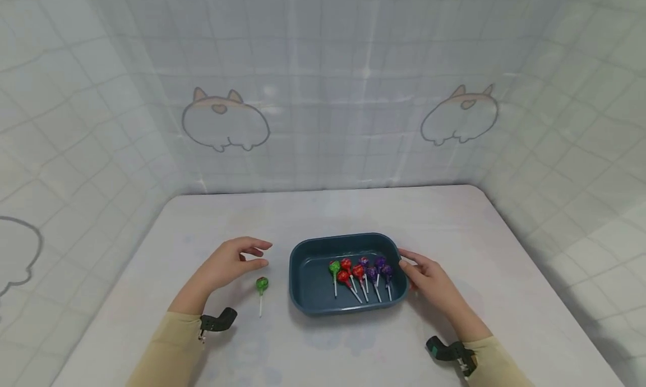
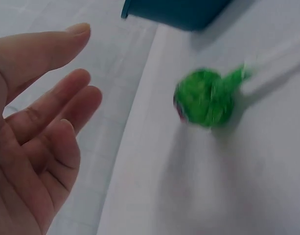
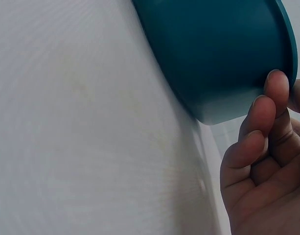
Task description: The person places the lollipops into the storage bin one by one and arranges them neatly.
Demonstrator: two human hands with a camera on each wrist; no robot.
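My left hand (image 1: 234, 263) hovers left of the tray with its fingers parted and loosely bent, holding nothing. Just below it a green lollipop (image 1: 261, 286) lies on the table, its white stick toward me; in the left wrist view the green wrapper (image 2: 206, 98) is apart from the fingers. My right hand (image 1: 429, 277) grips the right end of a dark blue tray (image 1: 313, 304), thumb at the rim and fingertips (image 3: 276, 88) against the outer wall. Inside the tray lie one green lollipop (image 1: 335, 268), several red lollipops (image 1: 344, 276) and several purple lollipops (image 1: 387, 271).
The white tabletop (image 1: 323, 353) has a rounded back edge. Pale curtains (image 1: 323, 95) with a grid pattern hang behind it and at both sides. Each wrist wears a black strap device, the left one (image 1: 219, 321) near the green lollipop's stick.
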